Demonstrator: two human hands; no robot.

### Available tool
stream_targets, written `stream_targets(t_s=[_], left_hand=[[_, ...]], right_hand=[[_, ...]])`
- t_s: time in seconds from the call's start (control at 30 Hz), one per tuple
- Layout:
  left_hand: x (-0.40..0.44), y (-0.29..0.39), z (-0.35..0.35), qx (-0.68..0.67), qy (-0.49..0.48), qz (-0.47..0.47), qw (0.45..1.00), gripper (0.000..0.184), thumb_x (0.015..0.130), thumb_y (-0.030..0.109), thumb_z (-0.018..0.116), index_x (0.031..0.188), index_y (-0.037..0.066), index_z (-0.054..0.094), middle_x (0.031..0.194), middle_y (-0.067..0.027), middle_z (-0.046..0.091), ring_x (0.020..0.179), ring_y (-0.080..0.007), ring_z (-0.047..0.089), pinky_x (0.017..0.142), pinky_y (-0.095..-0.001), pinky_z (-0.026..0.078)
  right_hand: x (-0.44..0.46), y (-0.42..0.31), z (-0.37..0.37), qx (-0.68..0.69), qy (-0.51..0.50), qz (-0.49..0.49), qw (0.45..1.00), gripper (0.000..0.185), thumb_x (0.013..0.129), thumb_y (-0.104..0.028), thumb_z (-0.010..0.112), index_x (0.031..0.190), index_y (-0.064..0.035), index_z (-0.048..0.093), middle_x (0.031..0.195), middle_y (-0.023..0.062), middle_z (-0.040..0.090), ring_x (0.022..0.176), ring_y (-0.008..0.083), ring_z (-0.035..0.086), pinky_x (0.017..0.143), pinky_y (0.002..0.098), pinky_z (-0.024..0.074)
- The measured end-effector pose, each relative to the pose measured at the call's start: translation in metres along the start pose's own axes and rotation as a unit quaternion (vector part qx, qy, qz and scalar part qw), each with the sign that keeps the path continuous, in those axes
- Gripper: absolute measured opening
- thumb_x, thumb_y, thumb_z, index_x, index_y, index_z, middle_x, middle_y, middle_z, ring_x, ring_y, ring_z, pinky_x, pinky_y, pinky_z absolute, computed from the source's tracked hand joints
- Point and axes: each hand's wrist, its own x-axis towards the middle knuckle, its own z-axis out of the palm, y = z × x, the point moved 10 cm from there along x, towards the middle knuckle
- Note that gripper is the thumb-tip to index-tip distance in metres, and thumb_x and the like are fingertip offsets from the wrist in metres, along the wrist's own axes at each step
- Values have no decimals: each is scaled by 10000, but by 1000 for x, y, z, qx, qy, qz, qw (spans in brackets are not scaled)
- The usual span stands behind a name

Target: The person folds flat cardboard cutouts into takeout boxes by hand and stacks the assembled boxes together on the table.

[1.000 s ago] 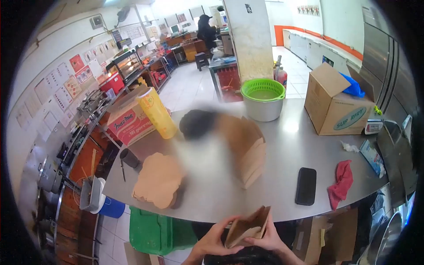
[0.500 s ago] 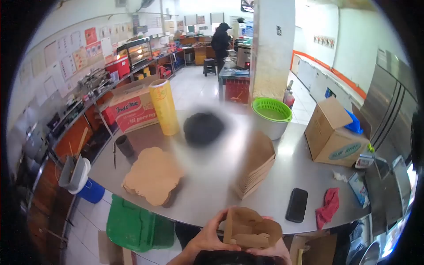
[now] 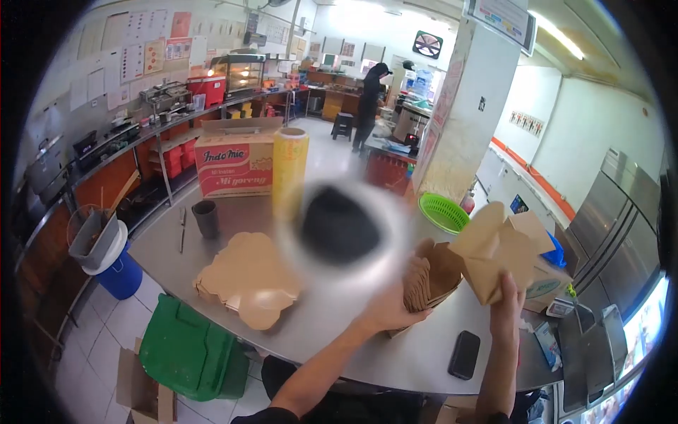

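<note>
My right hand (image 3: pixel 506 300) holds a folded brown cardboard food box (image 3: pixel 494 251) up in the air at the right, its flaps spread. My left hand (image 3: pixel 390 309) is closed around the lower left side of a nested stack of brown boxes (image 3: pixel 431 283) standing on the steel table (image 3: pixel 339 339). To the left lies a pile of flat, unfolded brown cardboard blanks (image 3: pixel 247 272). A blurred dark patch with a pale rim hides the middle of the view.
Behind the blanks are a dark cup (image 3: pixel 205 219), a yellow roll (image 3: pixel 289 166) and an Indomie carton (image 3: pixel 235 164). A phone (image 3: pixel 464 355) lies near the front edge. A green basket (image 3: pixel 443 213) and an open carton (image 3: pixel 547 283) stand right. A person (image 3: pixel 369 106) is far back.
The box held low by both hands is now raised to the right in my right hand. My left hand has left it and taken hold of the stack. The view has turned.
</note>
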Motion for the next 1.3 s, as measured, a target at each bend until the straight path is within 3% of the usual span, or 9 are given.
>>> stream_targets(t_s=[0.23, 0.33, 0.4, 0.5, 0.63, 0.93, 1.03, 1.17, 1.3], left_hand=[[-11, 17, 4, 66, 88, -119, 987, 1101, 612, 262, 936, 1399, -45, 230, 1257, -265, 491, 1153, -401, 560, 995, -453, 473], [-9, 24, 17, 92, 91, -107, 986, 1111, 613, 252, 935, 1389, -50, 199, 1254, -285, 482, 1158, -412, 554, 996, -462, 469], [-10, 32, 21, 116, 104, -73, 985, 1118, 612, 246, 935, 1384, -52, 183, 1250, -293, 479, 1160, -417, 551, 998, -469, 466], [-14, 36, 27, 112, 105, -70, 986, 1121, 618, 238, 935, 1374, -55, 162, 1247, -299, 483, 1145, -418, 563, 980, -473, 478], [-18, 48, 31, 111, 127, -83, 982, 1070, 635, 232, 939, 1343, -50, 188, 1260, -297, 486, 1122, -392, 590, 945, -450, 508], [-11, 49, 33, 159, 84, -120, 976, 1052, 615, 267, 957, 1318, -34, 235, 1197, -267, 549, 1028, -382, 647, 874, -439, 543], [-10, 42, 31, 183, 66, -151, 969, 1069, 596, 292, 961, 1324, -31, 249, 1190, -265, 557, 1015, -388, 651, 857, -440, 544], [-11, 35, 27, 191, 77, -166, 964, 1089, 570, 323, 965, 1329, -43, 275, 1172, -263, 567, 1025, -387, 646, 862, -449, 539], [-7, 24, 18, 208, 84, -172, 959, 1093, 565, 342, 964, 1330, -47, 288, 1169, -254, 568, 1024, -391, 644, 862, -447, 539]], right_hand=[[24, -15, 36, -13, -21, 19, 1000, 577, 930, -205, 739, 1396, -8, 462, 1320, 103, 578, 1231, 193, 548, 1035, 348, 453], [21, -41, 50, 0, -35, -14, 999, 604, 910, -237, 762, 1375, -7, 452, 1291, 113, 594, 1202, 192, 566, 1015, 346, 464], [24, -57, 64, -148, -126, -121, 973, 674, 871, -285, 800, 1336, 26, 425, 1253, 154, 614, 1149, 211, 605, 964, 355, 501], [24, -34, 74, -203, -231, 10, 951, 788, 814, -406, 831, 1288, 58, 405, 1172, 222, 639, 1086, 263, 656, 905, 369, 531], [26, -15, 64, -347, -197, -53, 915, 955, 717, -604, 813, 1251, 80, 413, 1038, 294, 636, 1023, 409, 663, 872, 425, 527], [-11, -35, 81, -473, -195, -294, 807, 873, 744, -510, 806, 1275, 80, 444, 1136, 229, 556, 1054, 390, 550, 904, 465, 455], [-13, -38, 88, -565, -221, -205, 768, 882, 749, -497, 808, 1292, 88, 431, 1154, 240, 542, 1056, 396, 545, 912, 467, 451], [-4, -39, 94, -565, -266, -204, 754, 922, 757, -530, 808, 1303, 103, 418, 1186, 243, 553, 1153, 403, 535, 978, 453, 446], [39, -64, 91, -342, -367, -163, 850, 739, 865, -451, 756, 1315, 66, 480, 1247, 217, 600, 1203, 353, 574, 1017, 423, 464]])
